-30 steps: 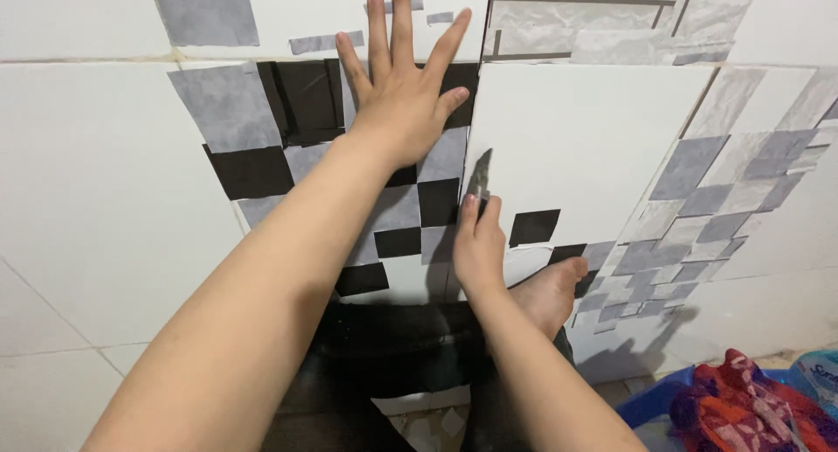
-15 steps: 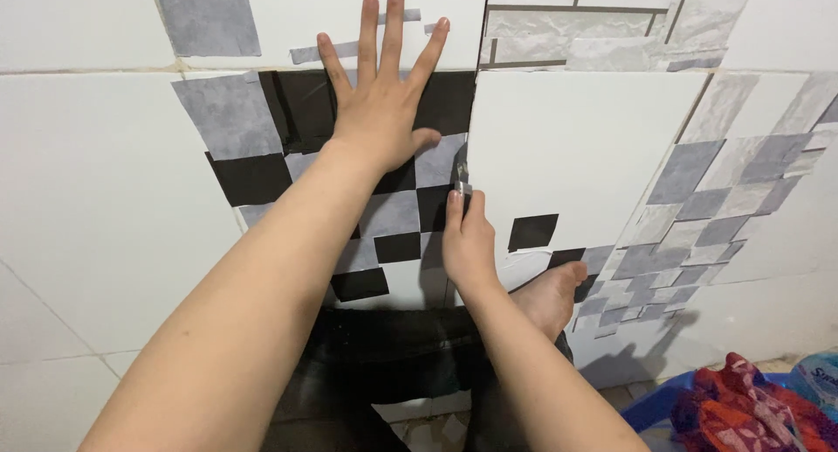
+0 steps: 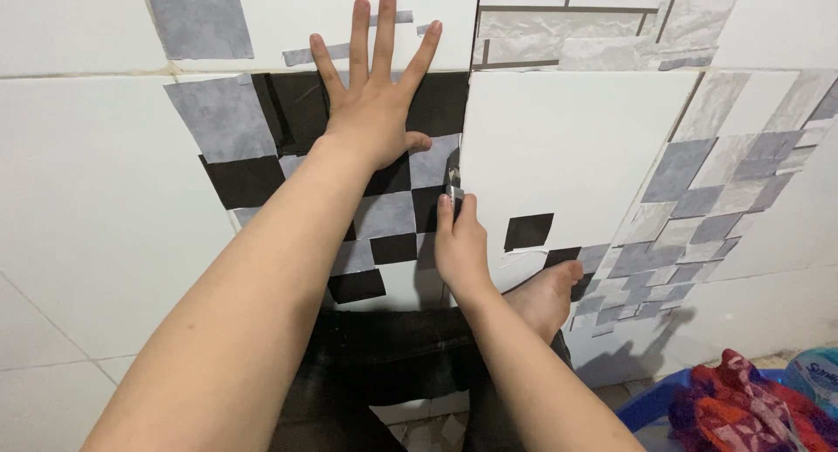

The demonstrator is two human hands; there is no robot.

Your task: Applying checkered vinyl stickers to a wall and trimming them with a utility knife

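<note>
From the head view, I see my left hand [image 3: 377,103] spread flat, fingers fanned, pressing the black, grey and white checkered patterned sheet [image 3: 393,216] against the floor. Its fingertips reach past the sheet's far edge onto plain white tile [image 3: 78,181]; left of that hand lies broad open tile, while just to its right runs the straight edge of a large plain white panel [image 3: 567,138]. My right hand [image 3: 461,247] sits nearer me, just below the left thumb, pinched around a small metal-tipped cutter [image 3: 453,183] whose tip meets the seam between sheet and panel. The sheet looks thin, matte and flat, its squares sharp-edged. Right of the cutting hand my bare foot [image 3: 546,295] rests on the panel's near edge. Further right, a blue plastic basin [image 3: 650,404] holds red patterned cloth [image 3: 742,408].
</note>
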